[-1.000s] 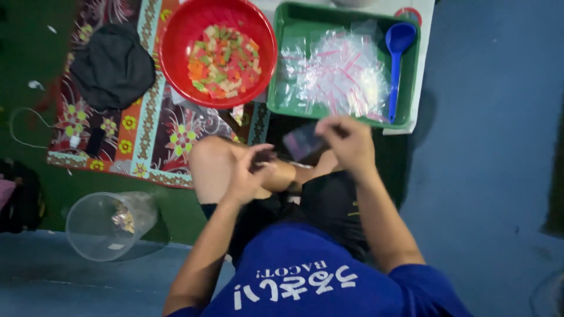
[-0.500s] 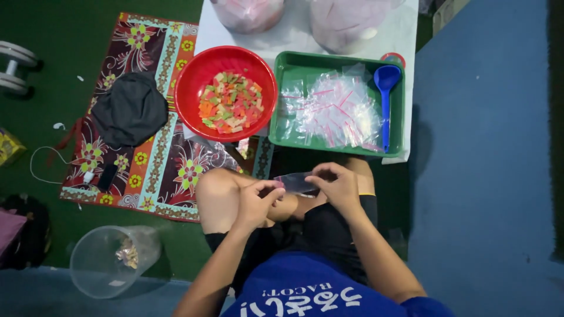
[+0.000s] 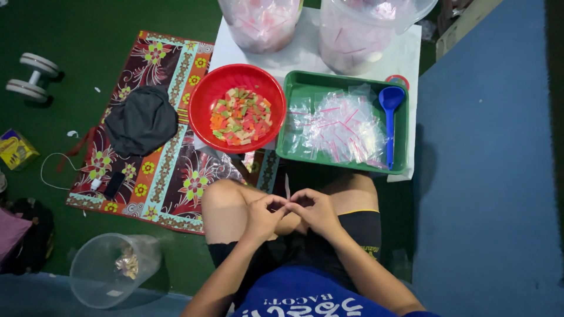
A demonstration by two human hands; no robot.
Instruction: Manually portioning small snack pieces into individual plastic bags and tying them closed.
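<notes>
1. The floor (image 3: pixel 106 35) is dark green, with a blue mat (image 3: pixel 487 176) down the right side.
2. A patterned floral rug (image 3: pixel 170 176) in red, orange and teal lies on the green floor.
3. A white sheet (image 3: pixel 405 58) is spread at the top centre.
4. A dumbbell (image 3: pixel 32 76) rests at the far left.
5. The light is dim and even, with soft shadows.

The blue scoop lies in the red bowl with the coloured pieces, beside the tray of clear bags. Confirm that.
Not quite. The head view shows the blue scoop lying in the green tray, along its right side next to the clear bags. The red bowl holds only the coloured pieces.
</notes>
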